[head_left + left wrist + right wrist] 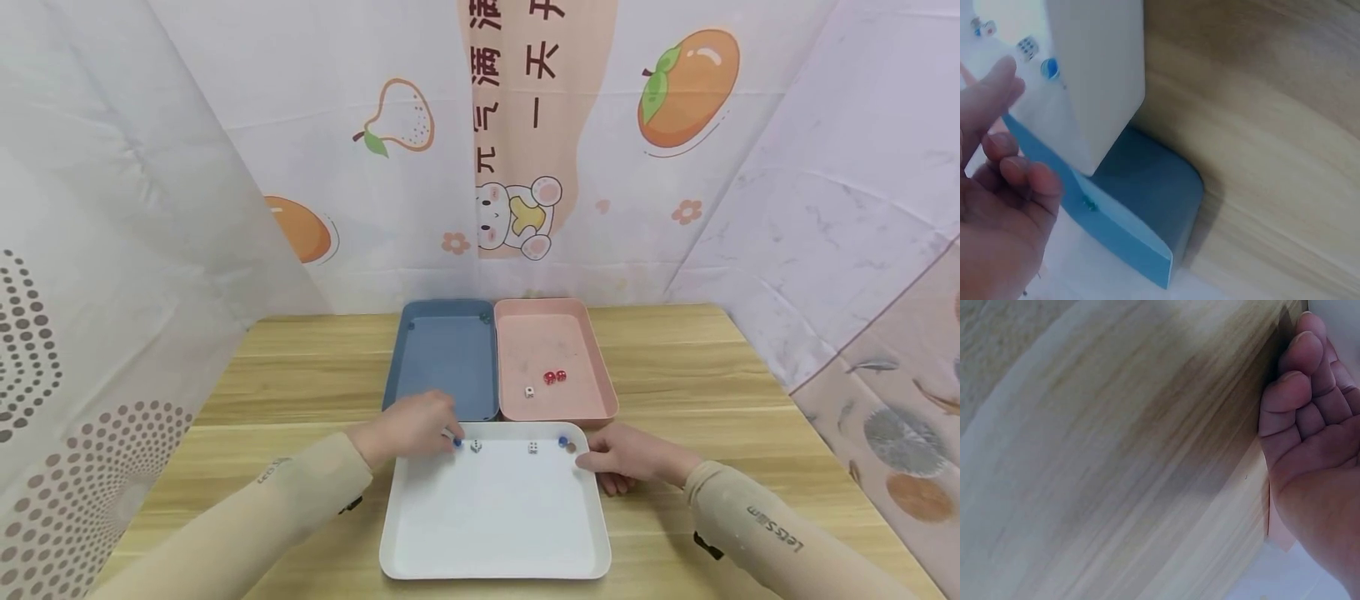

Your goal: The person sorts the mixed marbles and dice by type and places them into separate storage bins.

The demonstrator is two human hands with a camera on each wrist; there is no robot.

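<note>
Holding left hand (416,423) loosely bent, unpinched, beside blue marble (457,442), far left in white tray (495,517) | right hand (633,454) across right rim; cannot tell whether pinching

The left hand (1000,212) is lower left, a blue tray (1150,178) lower centre. Upper left, a white tray (1100,75) holds 2 dice (1027,47) and a bead (1050,69).

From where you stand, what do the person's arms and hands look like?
The left sleeve and right sleeve are long and beige, with dark lettering. A small black piece, too small to identify, shows beneath each sleeve. The left hand and right hand are ungloved.
</note>
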